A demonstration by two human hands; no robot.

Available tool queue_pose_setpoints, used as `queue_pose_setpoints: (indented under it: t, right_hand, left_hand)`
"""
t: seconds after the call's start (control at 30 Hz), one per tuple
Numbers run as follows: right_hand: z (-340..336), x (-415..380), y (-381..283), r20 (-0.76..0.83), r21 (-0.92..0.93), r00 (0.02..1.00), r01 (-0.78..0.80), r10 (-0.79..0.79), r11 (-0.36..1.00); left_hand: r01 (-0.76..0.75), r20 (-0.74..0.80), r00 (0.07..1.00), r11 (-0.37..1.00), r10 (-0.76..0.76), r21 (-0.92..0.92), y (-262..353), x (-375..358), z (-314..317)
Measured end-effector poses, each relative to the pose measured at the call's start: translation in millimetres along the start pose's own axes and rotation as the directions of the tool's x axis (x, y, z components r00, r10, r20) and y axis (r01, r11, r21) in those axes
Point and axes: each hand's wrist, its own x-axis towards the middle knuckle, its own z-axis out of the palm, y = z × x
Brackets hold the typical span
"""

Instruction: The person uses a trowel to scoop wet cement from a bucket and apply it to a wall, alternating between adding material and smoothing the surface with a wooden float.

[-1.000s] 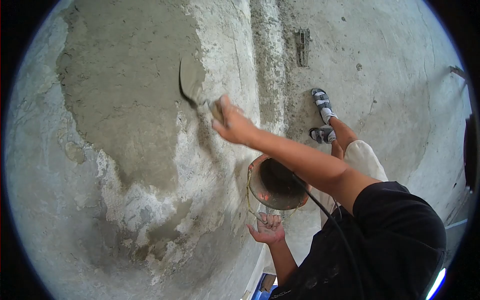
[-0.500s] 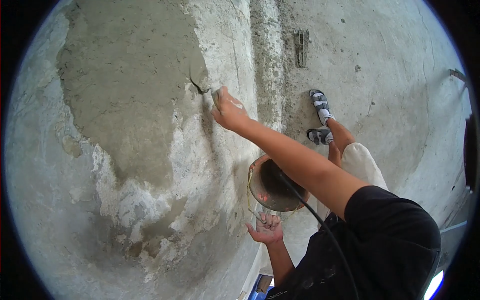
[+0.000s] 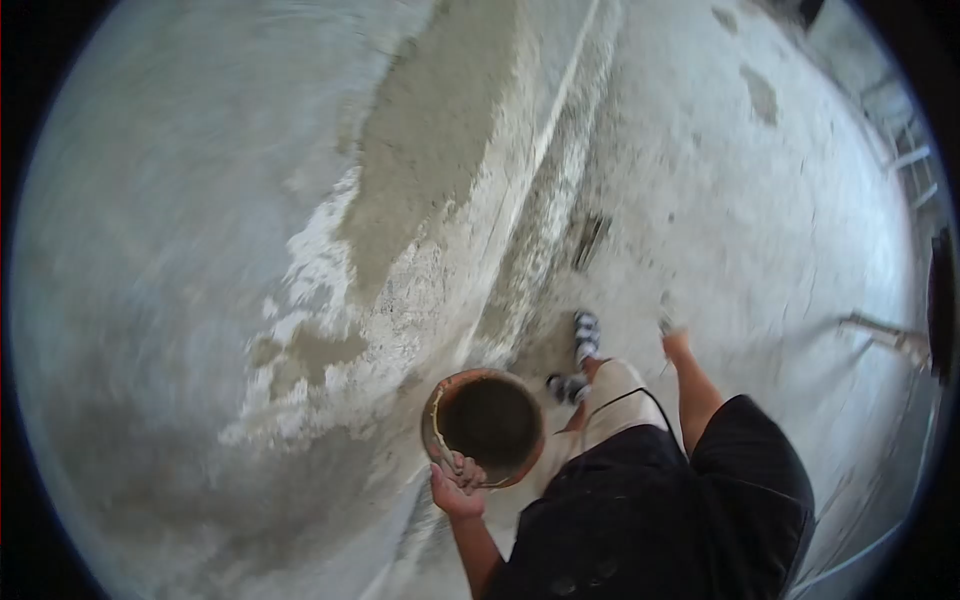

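My left hand (image 3: 460, 484) is closed around the thin yellowish wire handle (image 3: 437, 418) of a round orange-brown bucket (image 3: 533, 405). The bucket hangs by the wall's foot, and its inside looks dark, so I cannot make out the contents. Away from the wall, over the floor, my right hand (image 3: 677, 344) is closed on a small trowel (image 3: 667, 313), which motion has blurred. A wide patch of darker grey mortar (image 3: 430, 120) covers part of the wall, with rough whitish edges around it.
A flat, dark, narrow object (image 3: 591, 242) lies on the concrete floor (image 3: 720, 220) near the wall's foot. My sandalled feet (image 3: 585, 335) stand beside the bucket. At the far right is a metal stand or leg (image 3: 885, 335). A black cord (image 3: 640, 392) hangs in front of my body.
My right hand has left the wall with the trowel and swung right over the floor. My view has turned, and the bucket in my left hand now shows in full.
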Motion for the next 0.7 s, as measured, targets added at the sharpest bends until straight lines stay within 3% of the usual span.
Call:
queue_pose_setpoints:
  t: [0.03,0.07,0.1,0.13,0.17,0.2,0.27,0.33,0.37,0.4,0.43,0.47,0.5,0.53,0.57,0.6,0.63,0.67,0.7]
  right_hand:
    - [21.3,-22.5,50.6,-0.015,0.074,0.991,-0.130,0.131,0.989]
    - [74.7,-29.3,104.4,-0.290,0.361,0.834,-0.359,0.469,0.861]
    - [9.1,-126.4,108.4,-0.260,0.702,0.747,-0.289,0.612,0.651]
    - [34.5,-136.8,144.4,-0.321,0.619,0.644,-0.412,0.694,0.668]
    - [53.2,-152.8,181.3,-0.342,0.657,0.655,-0.346,0.674,0.670]
    - [81.0,-143.1,221.7,0.036,0.777,0.584,-0.526,0.811,0.344]
    - [77.2,-188.2,240.7,-0.090,0.503,0.784,-0.497,0.614,0.708]
    - [58.7,-236.6,213.5,-0.368,0.338,0.774,-0.404,0.515,0.850]
    - [57.5,-245.4,195.2,-0.302,0.701,0.760,-0.232,0.576,0.674]
    - [57.1,-253.3,177.8,-0.234,0.930,0.739,-0.018,0.632,0.367]
    - [59.7,-240.9,164.5,0.103,0.810,0.837,0.243,0.538,-0.533]
    - [77.2,-231.0,162.8,-0.105,0.964,0.861,0.210,0.497,-0.161]
    - [94.9,-220.9,161.5,-0.318,0.924,0.845,0.176,0.430,0.338]
    - [112.6,-210.7,160.7,-0.507,0.714,0.790,0.159,0.345,0.682]
    - [107.3,-213.0,148.3,-0.427,0.762,0.815,0.092,0.391,0.642]
    - [100.5,-212.7,142.6,-0.268,0.905,0.848,0.060,0.457,0.421]
    - [93.4,-213.2,139.4,-0.078,0.995,0.863,0.037,0.498,0.092]
    - [84.2,-212.9,139.8,0.081,0.974,0.862,0.037,0.501,-0.221]
    - [78.3,-213.5,147.4,0.172,0.906,0.861,0.052,0.478,-0.420]
  left_hand:
    - [-0.020,0.047,0.999,0.997,0.016,0.075,2.3,-4.4,8.3]
    - [-0.047,0.094,0.995,0.988,0.033,0.150,2.5,-8.5,15.2]
    - [-0.067,0.116,0.992,0.993,0.055,0.099,1.1,-12.6,18.0]
    - [-0.056,0.185,0.982,0.990,0.032,0.128,-0.3,-16.0,20.1]
    - [-0.051,0.248,0.969,0.985,0.009,0.163,-2.2,-19.3,22.3]
    - [0.012,0.305,0.951,0.995,-0.043,0.102,-3.9,-21.0,25.2]
    - [0.013,0.374,0.926,0.996,-0.044,0.086,-5.5,-25.3,37.5]
    - [0.033,0.457,0.887,0.996,-0.066,0.079,-11.4,-26.6,51.8]
    - [0.025,0.456,0.889,0.998,-0.046,0.051,-15.8,-29.0,58.4]
    - [0.042,0.504,0.862,0.998,-0.056,0.038,-19.2,-30.0,66.1]
    - [0.057,0.555,0.829,0.998,-0.065,0.031,-20.8,-28.8,73.7]
    - [0.078,0.573,0.816,0.997,-0.073,0.016,-23.5,-31.3,82.8]
    - [0.069,0.578,0.814,0.998,-0.057,0.000,-28.9,-32.7,89.7]
    - [0.094,0.607,0.791,0.996,-0.074,-0.001,-35.8,-32.3,95.6]
    - [0.119,0.635,0.766,0.993,-0.095,0.004,-42.2,-32.9,102.0]
    - [0.112,0.650,0.753,0.993,-0.106,0.033,-48.4,-34.8,110.3]
    - [0.110,0.651,0.752,0.993,-0.104,0.032,-57.1,-36.2,118.9]
    - [0.133,0.668,0.728,0.987,-0.156,0.086,-67.1,-35.5,128.3]
    - [0.153,0.681,0.702,0.978,-0.208,0.141,-77.1,-37.9,141.6]
